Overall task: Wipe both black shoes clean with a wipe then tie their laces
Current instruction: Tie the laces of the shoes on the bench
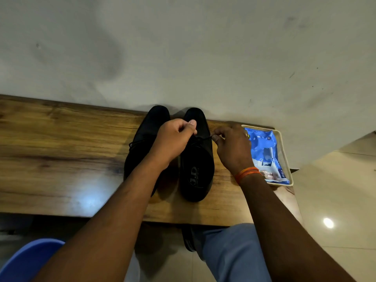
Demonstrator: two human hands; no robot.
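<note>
Two black shoes stand side by side on a wooden table [61, 151], toes toward the wall. My left forearm covers part of the left shoe [142, 143], whose lace hangs at its left side. Over the right shoe [196, 169], my left hand [175, 139] pinches one end of its black lace [205, 137]. My right hand [234, 147], an orange thread band on its wrist, pinches the other end just right of the shoe. The lace runs taut between the two hands.
A blue pack of wipes [264, 153] lies in a white tray [285, 155] at the table's right end. A pale wall rises behind the table. A blue stool [26, 259] is at the lower left, and my knee in light trousers [234, 253] at the bottom.
</note>
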